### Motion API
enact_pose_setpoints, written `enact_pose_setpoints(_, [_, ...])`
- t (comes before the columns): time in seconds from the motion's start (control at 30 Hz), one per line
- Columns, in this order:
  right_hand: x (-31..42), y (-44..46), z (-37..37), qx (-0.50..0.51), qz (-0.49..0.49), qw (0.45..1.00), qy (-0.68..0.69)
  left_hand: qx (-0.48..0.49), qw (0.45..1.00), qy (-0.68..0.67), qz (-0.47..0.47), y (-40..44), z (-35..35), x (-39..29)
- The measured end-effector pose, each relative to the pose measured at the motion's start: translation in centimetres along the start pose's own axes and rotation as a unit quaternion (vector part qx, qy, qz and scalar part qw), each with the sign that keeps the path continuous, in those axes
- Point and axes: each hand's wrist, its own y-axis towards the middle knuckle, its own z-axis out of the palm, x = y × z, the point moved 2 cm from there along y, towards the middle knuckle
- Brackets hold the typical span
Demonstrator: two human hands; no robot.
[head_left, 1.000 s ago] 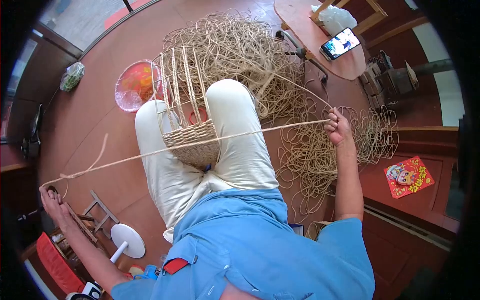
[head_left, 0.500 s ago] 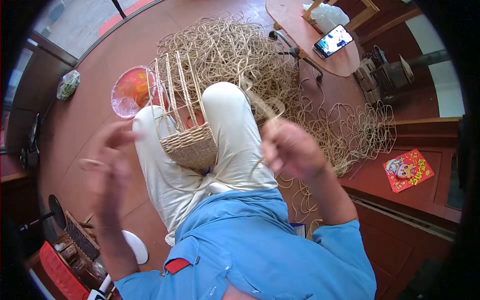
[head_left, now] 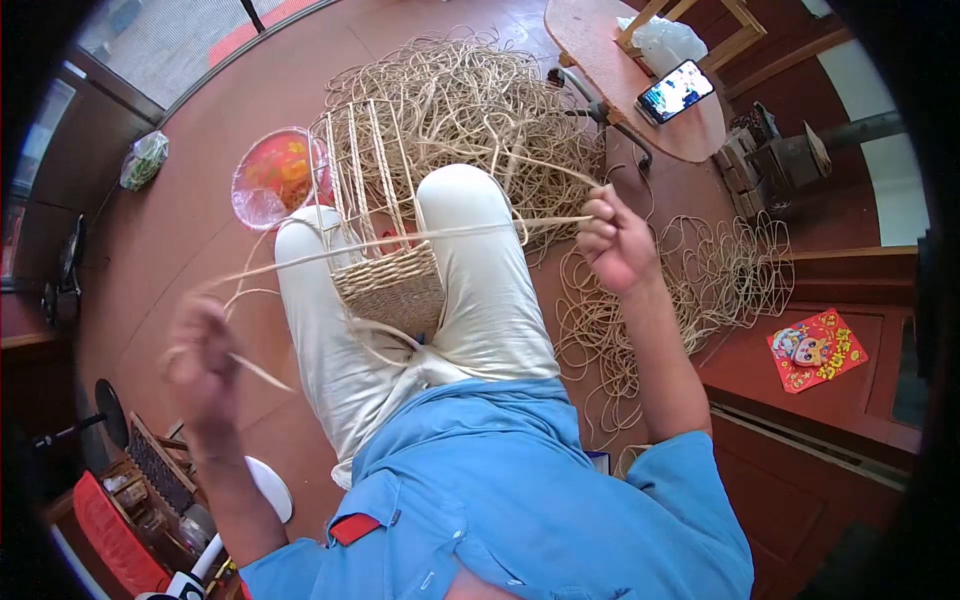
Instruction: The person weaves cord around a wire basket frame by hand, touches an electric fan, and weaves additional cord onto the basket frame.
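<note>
cord [head_left: 500, 227] stretches between the two hands in front of the knees, above the woven basket [head_left: 390, 290]. right hand [head_left: 615, 240]: fingers closed on the cord, with one length going to the left and another back to the big heap [head_left: 450, 95], so this grip likely keeps slack from the heap out of the stretched part. left hand [head_left: 205, 350]: blurred, cord around it and a loose tail poking out below; cannot tell whether fingers are clamped or apart.

basket sits between the thighs, probably wedged there to stay put while both hands are busy. its bare stakes [head_left: 375, 165] stand up away from the body, presumably keeping them clear of the arms. something red [head_left: 389, 239] shows behind the rim, mostly covered, can't identify. thin strand over the lap, unclear if same cord.

further out: pink tub [head_left: 238, 195] by the left knee, partly hidden by stakes, contents unclear. looser coils [head_left: 745, 270] right of the heap. phone [head_left: 676, 92] on the table [head_left: 590, 45], screen facing the person, maybe for easy viewing; screen too small to read. white disc [head_left: 272, 490] half hidden by the left forearm. edges lost in black vignette.
</note>
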Motion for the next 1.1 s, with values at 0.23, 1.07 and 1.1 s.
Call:
enact_pose_setpoints(0.23, [9.6, 1.6, -10.7, -0.102, -0.05, 0.993, -0.017, -0.203, 0.965, -0.152, 0.071, 4.5, -22.1, -1.4])
enact_pose_setpoints(1.07, [36.5, -24.2, -32.1, -0.552, -0.315, 0.73, -0.251, 0.085, 0.986, -0.117, 0.087, 2.1, -5.9, -9.6])
enact_pose_setpoints(1.1, [33.2, -21.2, -27.3, -0.525, -0.315, 0.711, -0.346, 0.111, 0.988, 0.008, 0.103, 0.8, -2.3, -10.3])
